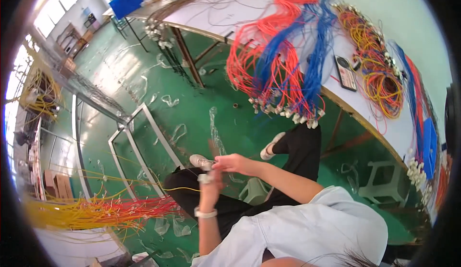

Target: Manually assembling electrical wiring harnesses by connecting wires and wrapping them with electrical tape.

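My left hand, partly smeared by motion, is raised above my lap. Its fingers close around a small white connector. A yellow wire runs from this hand leftward to a big bundle of yellow and red wires. My right hand meets the left from the right side, its fingers pinched together at the left fingertips. Whatever sits in that pinch is too small and blurred to name.
A long white table curves along the right, bearing red and blue wire bundles, coiled yellow wires and a calculator-like device. Metal frames stand at left. Green stools and plastic scraps are on the floor.
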Motion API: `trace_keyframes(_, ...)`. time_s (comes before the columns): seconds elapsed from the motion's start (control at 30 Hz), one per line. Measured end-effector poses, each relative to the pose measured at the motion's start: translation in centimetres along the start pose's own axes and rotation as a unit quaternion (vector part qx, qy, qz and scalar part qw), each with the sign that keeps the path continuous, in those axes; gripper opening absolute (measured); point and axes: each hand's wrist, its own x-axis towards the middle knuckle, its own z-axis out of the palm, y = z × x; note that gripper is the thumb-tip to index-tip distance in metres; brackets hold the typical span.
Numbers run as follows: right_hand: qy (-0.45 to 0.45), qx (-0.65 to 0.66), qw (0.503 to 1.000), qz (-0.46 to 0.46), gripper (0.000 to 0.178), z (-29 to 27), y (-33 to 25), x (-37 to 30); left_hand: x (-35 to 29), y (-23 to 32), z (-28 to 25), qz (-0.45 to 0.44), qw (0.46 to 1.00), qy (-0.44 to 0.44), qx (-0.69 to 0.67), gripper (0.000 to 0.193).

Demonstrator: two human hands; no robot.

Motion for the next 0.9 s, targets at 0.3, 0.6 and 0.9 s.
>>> trace_keyframes(0.3,0.201,-0.192,0.958,-0.07,0.037,-1.7,-0.9,0.3,1.3,-4.1,3.6,-0.054,0.973,0.01,-0.226,0.041)
trace_keyframes(0.6,0.092,0.162,0.962,0.198,0.045,-6.4,-0.3,-7.5,7.4,9.7,-4.3,0.152,0.933,0.058,-0.323,0.031)
trace_keyframes(0.9,0.042,-0.106,0.979,0.167,0.046,-1.3,0.6,-5.0,14.9,22.6,-12.1,0.203,0.951,-0.034,-0.233,0.027)
